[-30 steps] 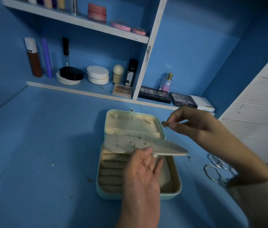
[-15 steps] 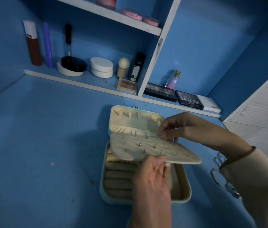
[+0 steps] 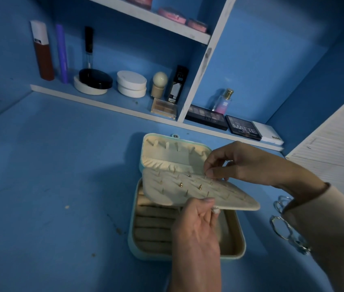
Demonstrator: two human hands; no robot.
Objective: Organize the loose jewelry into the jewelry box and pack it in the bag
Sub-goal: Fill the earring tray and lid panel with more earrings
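Above the jewelry box (image 3: 133,239), left hand (image 3: 196,226) and right hand (image 3: 242,163) pinch the earring panel (image 3: 179,191) at opposite edges.

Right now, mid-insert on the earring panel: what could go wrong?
1. The earring panel is propped up only by the left hand pinching its near edge. Pressure from the right hand may tip it and shake the seated studs loose.
2. The small piece pinched in the right fingertips could slip into the open jewelry box.
3. The right sleeve sits beside the silver bangles, so pulling back could drag them.
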